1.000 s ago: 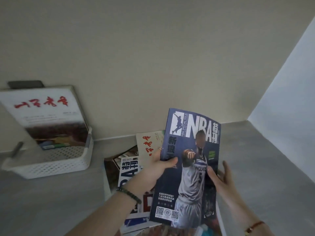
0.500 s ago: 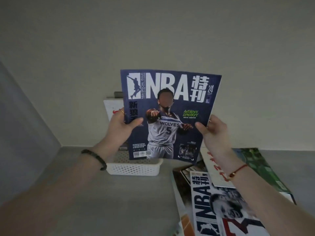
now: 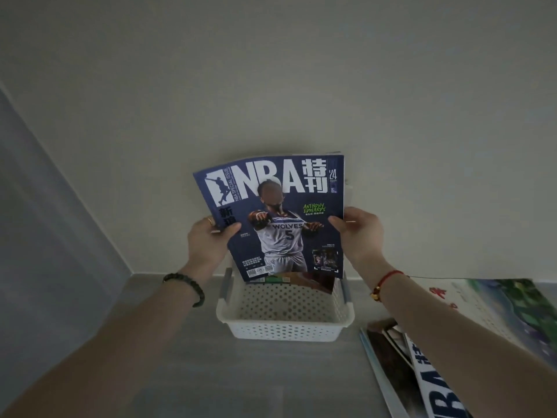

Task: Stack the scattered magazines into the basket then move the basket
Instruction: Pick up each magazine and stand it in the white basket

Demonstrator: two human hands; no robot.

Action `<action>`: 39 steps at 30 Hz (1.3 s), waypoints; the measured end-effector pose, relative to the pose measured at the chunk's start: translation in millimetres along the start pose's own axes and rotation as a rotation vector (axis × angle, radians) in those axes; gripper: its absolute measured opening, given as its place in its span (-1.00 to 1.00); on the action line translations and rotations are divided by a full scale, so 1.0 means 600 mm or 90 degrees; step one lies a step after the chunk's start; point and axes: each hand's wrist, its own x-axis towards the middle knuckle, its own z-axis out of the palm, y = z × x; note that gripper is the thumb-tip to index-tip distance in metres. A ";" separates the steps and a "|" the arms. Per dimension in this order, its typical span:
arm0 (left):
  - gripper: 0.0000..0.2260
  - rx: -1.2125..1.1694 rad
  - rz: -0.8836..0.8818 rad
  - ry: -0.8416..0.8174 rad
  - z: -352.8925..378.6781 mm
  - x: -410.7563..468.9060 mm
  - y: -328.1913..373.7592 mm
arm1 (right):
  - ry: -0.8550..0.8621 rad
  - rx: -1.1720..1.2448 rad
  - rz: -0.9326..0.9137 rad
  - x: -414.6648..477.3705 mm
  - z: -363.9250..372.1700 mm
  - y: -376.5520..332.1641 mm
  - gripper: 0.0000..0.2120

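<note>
Glossy navy NBA magazine gripped upright at both side edges by left hand and right hand over white perforated plastic basket.

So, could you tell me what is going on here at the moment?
A person is holding an NBA magazine upright, left hand on its left edge and right hand on its right edge, above the back of a white basket by the wall. Another magazine stands behind it in the basket. More magazines lie scattered to the right.

Glossy paper magazine; perforated white plastic basket.
</note>
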 end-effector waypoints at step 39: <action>-0.72 -0.075 -0.156 -0.195 0.125 -0.173 -0.022 | -0.071 -0.292 0.183 -0.082 -0.412 0.137 -0.44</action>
